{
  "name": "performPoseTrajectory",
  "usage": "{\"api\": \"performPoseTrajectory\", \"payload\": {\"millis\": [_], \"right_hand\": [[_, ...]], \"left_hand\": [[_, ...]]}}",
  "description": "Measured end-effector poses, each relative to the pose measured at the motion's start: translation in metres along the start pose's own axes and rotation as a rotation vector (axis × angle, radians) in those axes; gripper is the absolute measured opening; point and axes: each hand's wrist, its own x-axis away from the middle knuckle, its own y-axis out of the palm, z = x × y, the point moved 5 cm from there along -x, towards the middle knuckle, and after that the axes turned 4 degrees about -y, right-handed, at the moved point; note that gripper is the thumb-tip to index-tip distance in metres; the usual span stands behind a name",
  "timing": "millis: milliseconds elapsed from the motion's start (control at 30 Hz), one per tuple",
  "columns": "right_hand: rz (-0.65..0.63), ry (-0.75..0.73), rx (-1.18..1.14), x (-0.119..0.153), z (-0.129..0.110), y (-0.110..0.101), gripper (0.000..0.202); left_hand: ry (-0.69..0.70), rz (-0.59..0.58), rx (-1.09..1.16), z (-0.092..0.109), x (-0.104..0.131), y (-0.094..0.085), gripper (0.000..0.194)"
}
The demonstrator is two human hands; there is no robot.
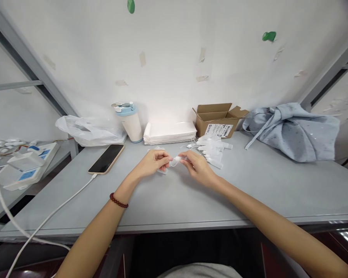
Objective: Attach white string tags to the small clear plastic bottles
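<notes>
Small white piece (177,158) held above the table (168,204), twelve o'clock.
It is gripped by the right hand (199,168), its cord apparently pinched by the left hand (152,163), presumably for steadiness; beyond, at one o'clock, similar pieces (213,148) are heaped before an open carton (213,126).

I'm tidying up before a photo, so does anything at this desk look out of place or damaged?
Mostly the wall: beige tape scraps are stuck on it at odd angles, like leftovers. The blue-lidded cup appears to lean, though that may be lens distortion. I see no spill.
</notes>
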Motion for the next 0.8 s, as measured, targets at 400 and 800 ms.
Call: {"api": "performPoseTrajectory", "payload": {"millis": [400, 800], "right_hand": [[-0.039, -0.017, -0.015, 0.006, -0.001, 0.004, 0.02], [-0.059, 0.014, 0.084, 0.0, 0.024, 0.003, 0.023]], "left_hand": [[0.003, -0.077, -0.01, -0.004, -0.001, 0.01, 0.026], [-0.119, 0.032, -0.067, -0.007, 0.01, -0.054, 0.022]]}}
